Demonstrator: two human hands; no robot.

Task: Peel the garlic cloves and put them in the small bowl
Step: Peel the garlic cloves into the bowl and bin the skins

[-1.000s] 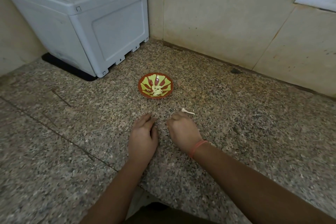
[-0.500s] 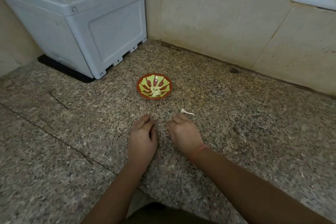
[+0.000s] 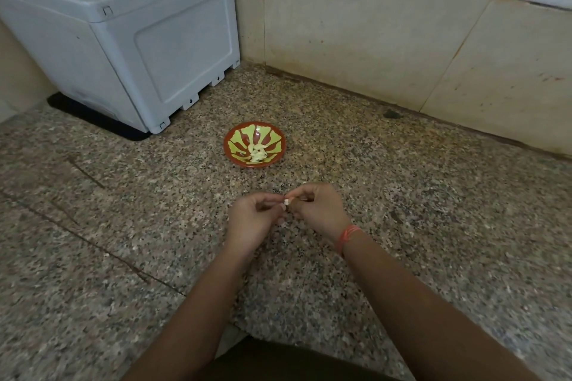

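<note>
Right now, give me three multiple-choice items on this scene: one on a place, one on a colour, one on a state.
1. Where is the bowl? A on a shelf; B on the counter; C in a hand.
2. The wristband is: A blue; B orange; C green.
3. The left hand and right hand: A lie flat; B hang empty; C pinch a clove together.

Answers: B, the bowl stands on the speckled stone; B, the band on the right wrist is orange; C, fingertips of both hands meet on the small white clove.
</note>
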